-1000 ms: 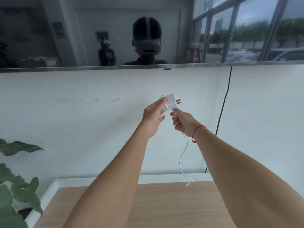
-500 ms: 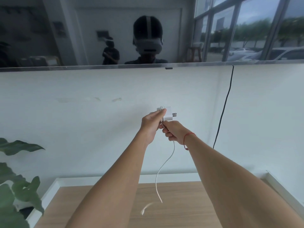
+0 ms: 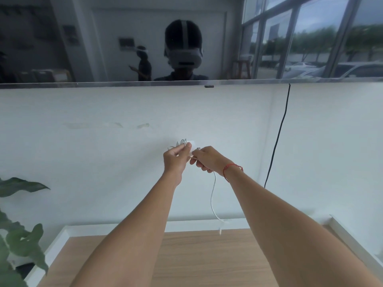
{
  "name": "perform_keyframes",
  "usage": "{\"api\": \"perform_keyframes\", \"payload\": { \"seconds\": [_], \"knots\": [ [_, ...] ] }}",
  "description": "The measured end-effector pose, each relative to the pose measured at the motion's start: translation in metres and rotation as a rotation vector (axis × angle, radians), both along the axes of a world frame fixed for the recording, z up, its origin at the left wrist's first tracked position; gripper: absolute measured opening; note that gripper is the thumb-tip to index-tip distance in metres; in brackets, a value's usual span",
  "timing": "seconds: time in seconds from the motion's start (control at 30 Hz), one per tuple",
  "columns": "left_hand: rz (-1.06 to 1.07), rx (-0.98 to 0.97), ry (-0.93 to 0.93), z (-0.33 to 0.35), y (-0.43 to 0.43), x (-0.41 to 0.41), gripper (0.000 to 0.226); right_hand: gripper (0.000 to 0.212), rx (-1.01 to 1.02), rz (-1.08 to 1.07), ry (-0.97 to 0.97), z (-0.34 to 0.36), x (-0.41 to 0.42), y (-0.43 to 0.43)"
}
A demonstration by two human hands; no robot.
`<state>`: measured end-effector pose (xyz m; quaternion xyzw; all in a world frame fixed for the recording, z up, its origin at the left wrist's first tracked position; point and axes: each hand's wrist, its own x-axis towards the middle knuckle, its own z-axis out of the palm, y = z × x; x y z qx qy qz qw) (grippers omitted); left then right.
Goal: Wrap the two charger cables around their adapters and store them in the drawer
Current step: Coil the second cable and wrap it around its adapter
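Observation:
A small white adapter is held up in front of the white wall, mostly hidden behind my fingers, with a few turns of white cable looped around it. My left hand pinches the adapter. My right hand, with a red string at the wrist, grips the cable right beside the adapter. The loose remainder of the cable hangs from my right hand, its end dangling just above the wooden top. The second charger and the drawer are not in view.
A black cord runs down the wall at right. The wooden top has a raised white rim at the back and sides. Green plant leaves stand at the left edge. A dark reflective panel spans the wall above.
Both hands have dropped lower and shifted left with the adapter. More cable sits wound on the adapter, and the hanging tail has swung from the left to the right.

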<state>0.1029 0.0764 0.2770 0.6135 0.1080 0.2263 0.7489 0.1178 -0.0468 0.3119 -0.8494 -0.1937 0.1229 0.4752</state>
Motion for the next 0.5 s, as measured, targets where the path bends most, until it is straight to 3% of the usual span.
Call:
{"api": "perform_keyframes", "payload": {
  "seconds": [0.17, 0.5],
  "knots": [
    [-0.034, -0.069, 0.024, -0.013, 0.006, -0.005, 0.031, 0.040, 0.133, -0.048, -0.056, 0.019, 0.003, -0.004],
    [-0.127, -0.255, 0.070, -0.008, -0.004, -0.009, 0.035, 0.013, 0.353, -0.045, -0.019, 0.038, 0.006, -0.003]
  ]
}}
